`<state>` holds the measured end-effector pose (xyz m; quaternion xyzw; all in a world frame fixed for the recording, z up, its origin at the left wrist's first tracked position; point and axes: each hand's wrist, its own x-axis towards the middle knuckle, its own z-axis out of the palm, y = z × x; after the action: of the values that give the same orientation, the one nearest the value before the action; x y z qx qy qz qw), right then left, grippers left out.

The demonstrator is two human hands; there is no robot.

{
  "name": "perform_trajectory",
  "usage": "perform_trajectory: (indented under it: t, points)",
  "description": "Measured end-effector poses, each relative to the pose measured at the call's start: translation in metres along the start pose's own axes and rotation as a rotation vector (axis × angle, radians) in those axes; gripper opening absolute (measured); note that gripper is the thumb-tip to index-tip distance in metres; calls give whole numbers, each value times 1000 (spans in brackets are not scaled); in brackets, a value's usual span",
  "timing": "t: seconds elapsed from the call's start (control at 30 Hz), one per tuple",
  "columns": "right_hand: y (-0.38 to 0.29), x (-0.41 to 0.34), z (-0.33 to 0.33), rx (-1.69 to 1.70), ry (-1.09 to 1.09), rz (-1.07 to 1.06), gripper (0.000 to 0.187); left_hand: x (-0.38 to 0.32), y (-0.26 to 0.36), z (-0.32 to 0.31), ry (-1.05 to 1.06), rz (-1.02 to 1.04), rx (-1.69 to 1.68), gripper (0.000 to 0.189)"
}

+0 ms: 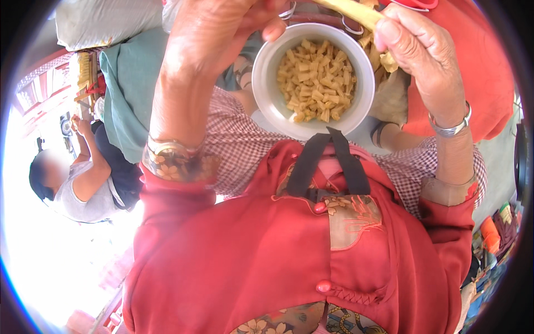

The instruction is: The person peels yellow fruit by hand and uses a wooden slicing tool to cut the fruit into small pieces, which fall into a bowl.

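A long yellow vegetable stalk (354,12) is pinched between the thumb and fingers of my right hand (417,46), above the right rim of a white bowl (259,83). Its far end runs out of the top of the picture. Short cut pieces of yellow stalk (317,81) lie heaped in the bowl. To the bowl's upper left is my left hand (233,25), blurred and partly cut off by the top edge, so what its fingers hold is hidden. Limp yellow leaves (388,62) show below my right hand.
Red cloth (463,75) spreads at the right, teal cloth (129,83) at the left. A white sack (104,21) fills the upper left. At far left another person (87,179) sits with hands raised. Colourful cloth items (496,234) lie at lower right.
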<state>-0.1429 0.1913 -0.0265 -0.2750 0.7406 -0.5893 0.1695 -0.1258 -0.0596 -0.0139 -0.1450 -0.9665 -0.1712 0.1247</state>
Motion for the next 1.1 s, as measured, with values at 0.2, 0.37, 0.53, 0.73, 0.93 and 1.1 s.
perform_trajectory:
  t: [0.2, 0.37, 0.53, 0.73, 0.93, 1.1]
  points:
    - [-6, 47, -29, -184, 164, -61, 32, 70, 13, -27, 98, 135, 371, 16]
    - [-7, 65, -44, -76, 250, -8, 32, 87, 46, -63, -143, 92, 214, 19]
    - [6, 85, -37, -143, 266, -1, 32, 96, -10, 14, -14, -352, -1091, 22]
    - [52, 71, -31, -168, 324, 69, 31, 76, -24, 9, 28, -569, -811, 24]
    - [4, 28, 17, 155, 354, 60, 22, 26, 15, -5, -497, -448, -757, 31]
    - [10, 4, 78, -172, 335, -217, 23, -24, 21, 26, -776, -628, -736, 30]
